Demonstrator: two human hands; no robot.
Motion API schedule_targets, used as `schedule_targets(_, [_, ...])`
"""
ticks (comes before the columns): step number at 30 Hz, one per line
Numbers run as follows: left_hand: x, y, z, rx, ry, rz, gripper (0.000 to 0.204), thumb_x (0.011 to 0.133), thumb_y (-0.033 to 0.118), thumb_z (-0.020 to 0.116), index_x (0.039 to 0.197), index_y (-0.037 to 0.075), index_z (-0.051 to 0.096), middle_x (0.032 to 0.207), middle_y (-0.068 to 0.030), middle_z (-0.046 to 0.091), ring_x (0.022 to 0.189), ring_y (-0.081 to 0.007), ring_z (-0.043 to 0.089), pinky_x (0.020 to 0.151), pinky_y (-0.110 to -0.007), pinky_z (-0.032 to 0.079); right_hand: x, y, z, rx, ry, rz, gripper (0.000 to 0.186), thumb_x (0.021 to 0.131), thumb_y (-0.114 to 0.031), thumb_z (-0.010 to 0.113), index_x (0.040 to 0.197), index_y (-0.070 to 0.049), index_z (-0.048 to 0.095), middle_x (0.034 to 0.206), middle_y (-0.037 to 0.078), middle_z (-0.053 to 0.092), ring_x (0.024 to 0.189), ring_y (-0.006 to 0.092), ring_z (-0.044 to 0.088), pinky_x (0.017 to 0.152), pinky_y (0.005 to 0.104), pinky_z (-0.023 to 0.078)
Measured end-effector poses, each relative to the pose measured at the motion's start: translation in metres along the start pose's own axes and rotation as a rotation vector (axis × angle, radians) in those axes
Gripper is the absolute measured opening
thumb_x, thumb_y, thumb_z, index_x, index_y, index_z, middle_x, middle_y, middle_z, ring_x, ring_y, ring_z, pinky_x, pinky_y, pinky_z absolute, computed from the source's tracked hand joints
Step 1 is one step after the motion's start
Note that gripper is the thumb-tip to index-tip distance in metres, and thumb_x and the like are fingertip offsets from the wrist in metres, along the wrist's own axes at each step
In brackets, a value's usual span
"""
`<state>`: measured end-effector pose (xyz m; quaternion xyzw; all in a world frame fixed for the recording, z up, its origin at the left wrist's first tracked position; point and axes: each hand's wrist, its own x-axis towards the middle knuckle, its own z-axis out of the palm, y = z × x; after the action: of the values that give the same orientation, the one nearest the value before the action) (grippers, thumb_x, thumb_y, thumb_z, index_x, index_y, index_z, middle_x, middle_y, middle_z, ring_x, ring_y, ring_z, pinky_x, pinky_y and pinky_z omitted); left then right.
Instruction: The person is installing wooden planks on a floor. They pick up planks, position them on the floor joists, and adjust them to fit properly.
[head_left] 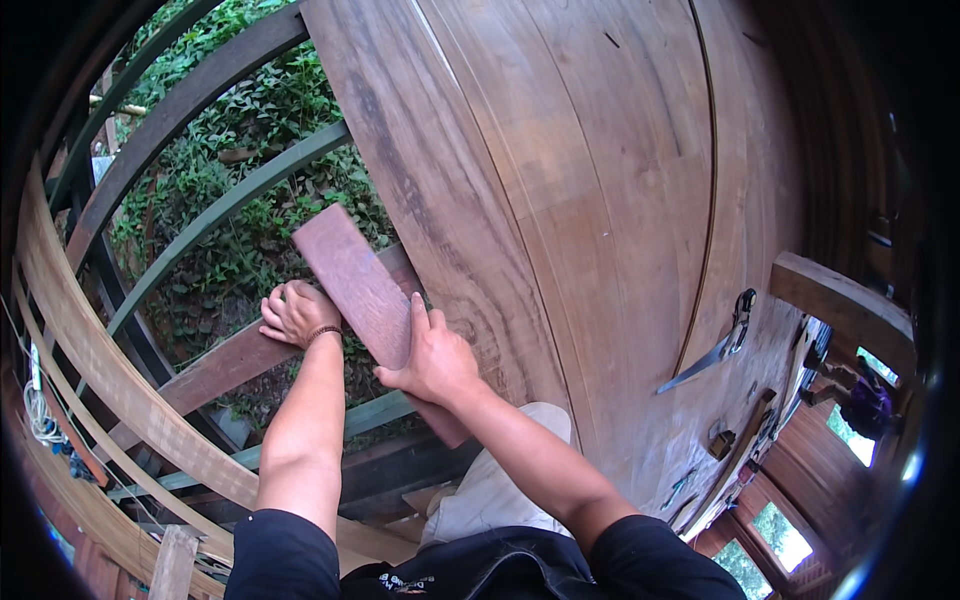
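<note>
A reddish-brown wooden board (350,275) lies at a slant across a narrow wooden joist (215,372). My right hand (437,355) grips the board toward its near end, thumb on the left side and forefinger stretched along the right edge. Just left of the board, my left hand (298,313) is closed over the joist, its fingers curled at the far side. A dark bracelet (325,331) circles that wrist. Wide wooden planking (470,240) begins right beside the board's right side.
Green plants (240,220) show below through gaps between curved green beams (235,200). A handsaw (705,355) lies on the planking to the right, close to a thick timber (840,300). Coiled pale cord (42,410) hangs at far left. Another person (865,400) is at far right.
</note>
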<state>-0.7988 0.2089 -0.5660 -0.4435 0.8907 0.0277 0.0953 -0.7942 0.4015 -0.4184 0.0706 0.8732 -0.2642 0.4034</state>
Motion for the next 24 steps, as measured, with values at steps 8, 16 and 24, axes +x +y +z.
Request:
schedule_targets(8, [-0.001,-0.003,0.001,-0.017,-0.012,0.022,0.036,0.098,0.038,0.041,0.104,0.023,0.073,0.135,0.0034,0.056,0.141,-0.0227,0.033,0.121,-0.056,0.010,0.006,-0.004,0.005,-0.045,-0.021,0.003,0.123,0.063,-0.053,0.084,0.152,0.005,0.020,0.126,0.028,0.052,0.107,0.0407,0.065,0.091,0.0463,0.055])
schedule_targets(16, [-0.003,0.002,-0.002,-0.047,-0.003,-0.006,0.036,0.099,0.037,0.040,0.103,0.022,0.073,0.136,0.0033,0.055,0.142,-0.0234,0.032,0.121,-0.056,0.009,0.011,-0.014,-0.005,-0.079,0.003,0.002,0.119,0.062,-0.053,0.085,0.148,0.006,0.027,0.127,0.029,0.054,0.106,0.0424,0.065,0.091,0.0467,0.055])
schedule_targets(24, [0.002,-0.002,0.003,-0.044,0.043,0.035,0.032,0.098,0.035,0.043,0.099,0.021,0.073,0.135,0.0029,0.056,0.142,-0.0245,0.033,0.120,-0.058,0.009,0.007,-0.023,-0.012,-0.101,0.010,-0.018,0.121,0.062,-0.056,0.082,0.149,0.006,0.026,0.128,0.029,0.053,0.108,0.0419,0.065,0.091,0.0464,0.055])
